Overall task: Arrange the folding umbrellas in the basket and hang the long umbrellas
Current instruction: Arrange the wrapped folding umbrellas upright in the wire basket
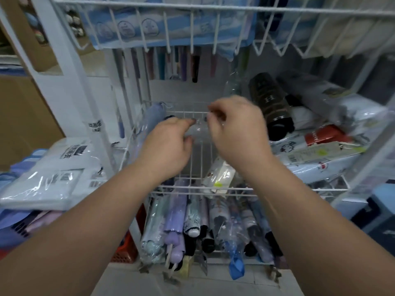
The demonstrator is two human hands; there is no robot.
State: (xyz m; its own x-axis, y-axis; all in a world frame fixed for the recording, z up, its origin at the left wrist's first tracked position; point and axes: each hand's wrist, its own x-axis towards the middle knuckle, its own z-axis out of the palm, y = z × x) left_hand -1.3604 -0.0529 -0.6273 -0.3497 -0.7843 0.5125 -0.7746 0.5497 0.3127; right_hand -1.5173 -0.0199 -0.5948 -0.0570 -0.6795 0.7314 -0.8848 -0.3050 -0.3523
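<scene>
Both my hands reach into the middle white wire basket. My left hand and my right hand pinch the two ends of a clear plastic sleeve held between them above the basket floor; motion blur hides what is inside it. A lilac folding umbrella in plastic lies along the basket's left side. A small cream wrapped umbrella leans at the front. The lower basket holds several folding umbrellas side by side. Long umbrellas hang at the back.
A black folding umbrella with an H and a pile of packaged umbrellas fill the right side. An upper wire basket overhangs the hands. Packaged raincoats are stacked at left, by an orange crate.
</scene>
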